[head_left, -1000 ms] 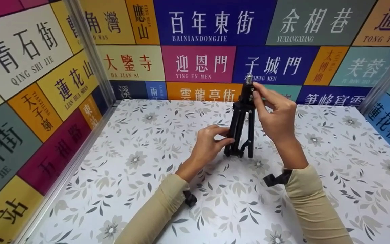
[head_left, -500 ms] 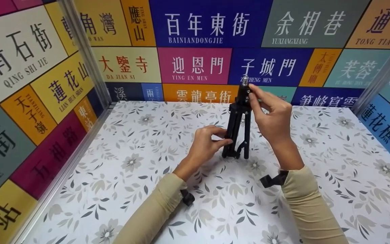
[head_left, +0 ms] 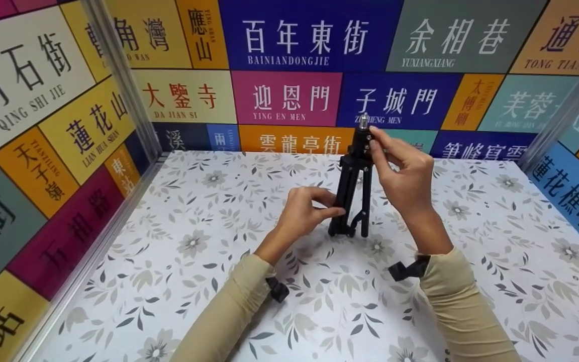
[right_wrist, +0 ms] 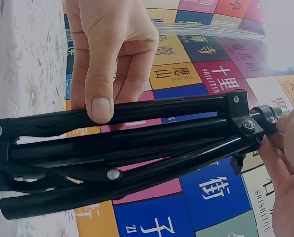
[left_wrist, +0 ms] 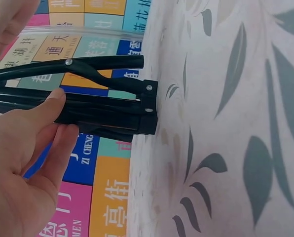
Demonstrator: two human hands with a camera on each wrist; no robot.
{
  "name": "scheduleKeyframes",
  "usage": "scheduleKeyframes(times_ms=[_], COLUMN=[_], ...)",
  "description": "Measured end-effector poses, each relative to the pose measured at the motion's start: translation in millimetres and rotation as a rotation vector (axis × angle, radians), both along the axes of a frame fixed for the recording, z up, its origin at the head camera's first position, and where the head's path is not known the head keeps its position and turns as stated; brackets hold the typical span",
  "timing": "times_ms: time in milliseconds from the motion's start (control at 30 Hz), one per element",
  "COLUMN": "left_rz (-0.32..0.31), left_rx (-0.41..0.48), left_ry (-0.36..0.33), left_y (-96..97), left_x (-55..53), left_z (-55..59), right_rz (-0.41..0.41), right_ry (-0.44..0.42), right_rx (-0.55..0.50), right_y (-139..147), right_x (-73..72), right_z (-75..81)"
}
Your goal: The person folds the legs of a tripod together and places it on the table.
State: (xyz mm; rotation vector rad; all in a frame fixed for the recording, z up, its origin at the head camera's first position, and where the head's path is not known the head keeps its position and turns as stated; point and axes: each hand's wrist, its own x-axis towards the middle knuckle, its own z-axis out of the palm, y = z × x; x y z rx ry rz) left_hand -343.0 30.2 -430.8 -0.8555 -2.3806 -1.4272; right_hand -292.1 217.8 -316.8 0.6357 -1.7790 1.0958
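A small black tripod (head_left: 348, 186) stands nearly upright on the table, its legs mostly folded and a silver screw stud (head_left: 364, 122) at the top. My left hand (head_left: 303, 212) pinches a lower leg between thumb and fingers. Up at the collar, my right hand (head_left: 404, 168) pinches the tripod just below the stud. In the left wrist view the leg bracket (left_wrist: 148, 107) sits right at the tabletop, with the left thumb (left_wrist: 54, 104) on the tube above it. One leg (right_wrist: 63, 200) angles slightly away from the others in the right wrist view.
The table (head_left: 209, 301) has a white cover with a grey leaf and flower print. Behind it rises a wall (head_left: 289, 95) of coloured panels with Chinese lettering; another panelled wall (head_left: 63, 166) borders the left. Black straps with small blocks (head_left: 405, 270) sit at both cuffs.
The hands and tripod appear slightly further left in the head view, along with the whole scene, as the camera has turned a little. Both hands keep the same hold on the tripod.
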Motion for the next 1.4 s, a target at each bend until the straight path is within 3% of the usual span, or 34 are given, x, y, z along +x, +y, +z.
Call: scheduleKeyframes(times_ms=[200, 367, 567, 833, 967, 1167, 1400], left_rz=[-0.031, -0.052, -0.041, -0.044, -0.041, -0.043, -0.012], left_rx=[0.025, 0.037, 0.03, 0.017, 0.02, 0.031, -0.001], left_ry=[0.0, 0.015, 0.031, 0.037, 0.03, 0.011, 0.05], left_y=[4.6, 7.6, 6.4, 6.7, 6.0, 3.0, 1.0], left_x=[3.1, 4.6, 5.3, 4.8, 4.6, 4.8, 1.7], left_z=[-2.5, -6.4, -6.5, -3.6, -5.4, -8.9, -8.2], right_rz=[0.102, 0.146, 0.104, 0.043, -0.013, -0.001, 0.053], right_ry=[-0.044, -0.059, -0.097, -0.29, -0.381, -0.528, -0.533], right_rx=[-0.011, 0.047, 0.178, 0.209, 0.333, 0.478, 0.494], right_y=[10, 17, 26, 53, 65, 73, 72], right_x=[1.1, 2.4, 4.1, -7.7, -8.6, -11.0, -16.7], right_z=[-4.8, -12.2, -26.0, -63.1, -77.3, -81.2, -81.7])
